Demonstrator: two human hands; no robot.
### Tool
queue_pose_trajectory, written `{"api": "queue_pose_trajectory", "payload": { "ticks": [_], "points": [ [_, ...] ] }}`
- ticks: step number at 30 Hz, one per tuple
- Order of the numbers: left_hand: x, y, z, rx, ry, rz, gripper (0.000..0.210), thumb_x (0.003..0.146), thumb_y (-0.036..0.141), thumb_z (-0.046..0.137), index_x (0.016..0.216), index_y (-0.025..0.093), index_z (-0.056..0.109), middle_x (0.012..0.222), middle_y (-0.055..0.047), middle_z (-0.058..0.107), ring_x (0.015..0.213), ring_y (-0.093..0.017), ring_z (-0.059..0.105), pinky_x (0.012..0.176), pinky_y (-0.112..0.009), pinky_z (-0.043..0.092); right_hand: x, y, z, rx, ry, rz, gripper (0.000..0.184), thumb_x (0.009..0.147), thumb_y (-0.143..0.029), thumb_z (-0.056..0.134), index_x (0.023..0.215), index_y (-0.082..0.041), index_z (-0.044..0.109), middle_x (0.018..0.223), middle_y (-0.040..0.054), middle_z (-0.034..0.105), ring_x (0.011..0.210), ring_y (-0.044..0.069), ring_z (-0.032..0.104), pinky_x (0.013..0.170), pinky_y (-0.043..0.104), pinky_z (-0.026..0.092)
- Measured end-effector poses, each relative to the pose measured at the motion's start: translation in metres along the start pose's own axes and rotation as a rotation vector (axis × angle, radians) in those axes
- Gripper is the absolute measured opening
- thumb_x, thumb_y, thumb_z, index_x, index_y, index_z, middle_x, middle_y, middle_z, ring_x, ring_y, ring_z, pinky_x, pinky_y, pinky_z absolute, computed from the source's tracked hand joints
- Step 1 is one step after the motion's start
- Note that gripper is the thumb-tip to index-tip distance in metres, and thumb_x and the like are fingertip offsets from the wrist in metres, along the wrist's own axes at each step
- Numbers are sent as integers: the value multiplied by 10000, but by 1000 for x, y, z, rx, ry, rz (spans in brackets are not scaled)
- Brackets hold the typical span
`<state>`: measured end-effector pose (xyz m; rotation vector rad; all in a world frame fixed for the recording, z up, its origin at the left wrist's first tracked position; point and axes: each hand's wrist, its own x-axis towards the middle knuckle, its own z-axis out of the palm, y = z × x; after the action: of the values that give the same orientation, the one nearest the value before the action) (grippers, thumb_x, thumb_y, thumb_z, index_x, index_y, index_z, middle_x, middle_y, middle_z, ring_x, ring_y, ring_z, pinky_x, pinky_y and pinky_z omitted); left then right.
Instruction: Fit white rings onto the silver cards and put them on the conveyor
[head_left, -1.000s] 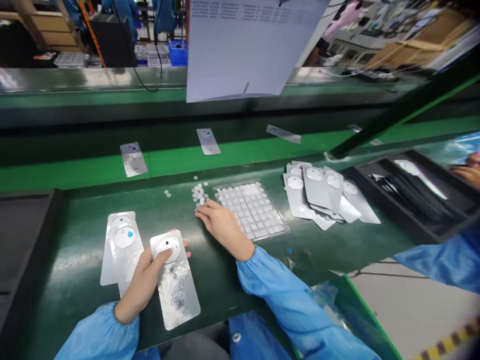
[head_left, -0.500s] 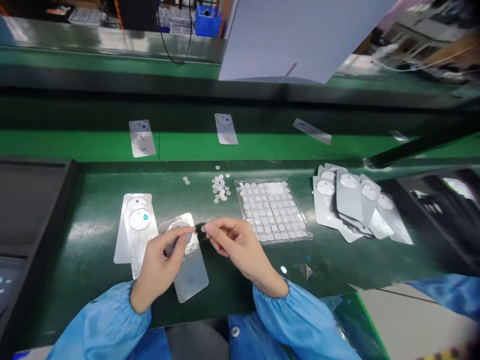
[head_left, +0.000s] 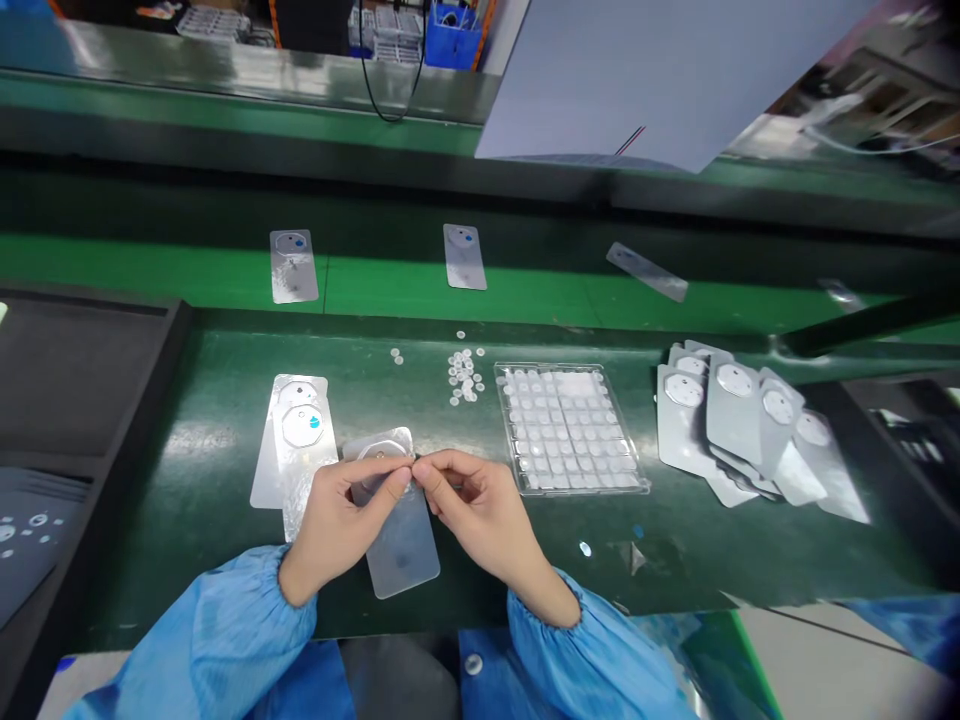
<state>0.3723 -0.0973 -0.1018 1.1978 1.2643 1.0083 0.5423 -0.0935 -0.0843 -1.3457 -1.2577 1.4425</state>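
Near table edge, my left hand pinches foil card tilted up, so right hand, fingertips closed on something tiny, reaches its round window. Loose dots sit behind.

Bright, even overhead light washes pale glare patches across the glossy dark green table and the silvery foil cards, shadows stay soft, the centre is sharp, while the corners smear and bend with wide-angle distortion.
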Motion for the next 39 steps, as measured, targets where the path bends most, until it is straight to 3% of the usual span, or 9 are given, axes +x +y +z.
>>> {"api": "queue_pose_trajectory", "payload": {
  "ticks": [4,7,13,17,22,29,33,39],
  "points": [
    [-1,-1,0,49,-3,51,191,930,347,740,1038,246,860,1028,-62,827,1013,-285,766,928,-361,605,0,-2,-3,23,-29,23,475,887,-637,725,806,-169,715,564,-33,501,514,113,442,459,233,359],
    [-2,-3,0,95,25,114,163,919,315,758,1033,261,862,1013,-51,830,969,-268,778,913,-341,613,2,-3,-9,86,-118,128,503,873,-655,740,766,-166,682,503,-60,456,443,83,360,414,219,285],
    [1,-11,1,104,40,345,206,907,206,756,1086,259,845,1051,-37,829,953,-231,800,839,-279,652,5,-4,-19,274,-268,276,441,804,-574,851,805,-154,715,514,-66,487,413,54,321,399,205,252],
    [2,-13,0,119,33,317,281,873,192,801,1146,250,824,1120,-42,814,1013,-230,793,863,-261,650,5,-5,-22,232,-237,227,420,818,-561,844,847,-152,754,521,-58,501,420,58,349,409,205,271],
    [1,-13,-1,139,7,330,171,895,178,781,1029,251,857,928,-18,838,825,-182,795,706,-212,624,5,-6,-22,133,-197,218,419,767,-538,888,837,-138,783,511,-45,529,402,61,380,400,206,278],
    [1,-9,0,90,-1,267,142,918,206,752,1011,214,859,892,-35,836,727,-165,778,615,-197,597,3,-7,-18,45,-110,115,355,806,-487,869,872,-150,777,562,-27,585,415,79,443,392,209,333],
    [1,-9,1,48,-17,228,149,917,215,755,1025,221,857,942,-38,838,786,-182,796,675,-212,624,1,-3,-14,-9,-23,-3,320,857,-468,816,913,-153,799,583,1,616,481,111,502,419,216,376],
    [0,-10,-1,39,-14,233,176,900,196,774,1052,241,850,1002,-27,833,926,-202,805,821,-227,644,0,-1,-11,-40,-16,-7,313,879,-470,783,874,-157,780,638,23,641,560,129,534,488,227,434]
  ]
}}
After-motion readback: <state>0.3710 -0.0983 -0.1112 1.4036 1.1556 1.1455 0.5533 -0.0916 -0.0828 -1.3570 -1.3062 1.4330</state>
